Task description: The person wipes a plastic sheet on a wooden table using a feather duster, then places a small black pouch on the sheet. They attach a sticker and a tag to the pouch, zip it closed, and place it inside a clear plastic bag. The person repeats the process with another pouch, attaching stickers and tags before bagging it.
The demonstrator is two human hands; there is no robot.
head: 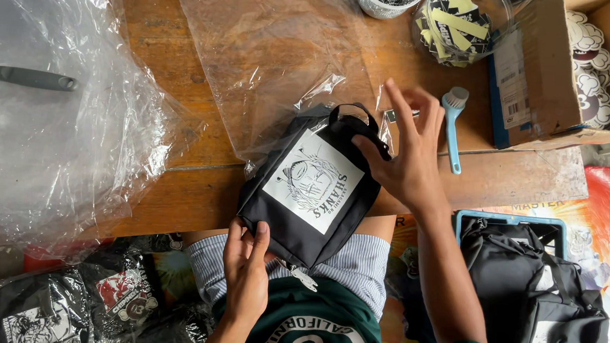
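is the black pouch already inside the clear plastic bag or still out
Out: the black pouch lies uncovered between both hands, with the clear plastic bag flat on the table behind it.

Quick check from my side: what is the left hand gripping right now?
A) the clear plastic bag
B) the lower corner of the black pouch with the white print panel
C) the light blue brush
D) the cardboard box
B: the left hand pinches the lower corner of the black pouch, while the blue brush lies untouched on the wooden table.
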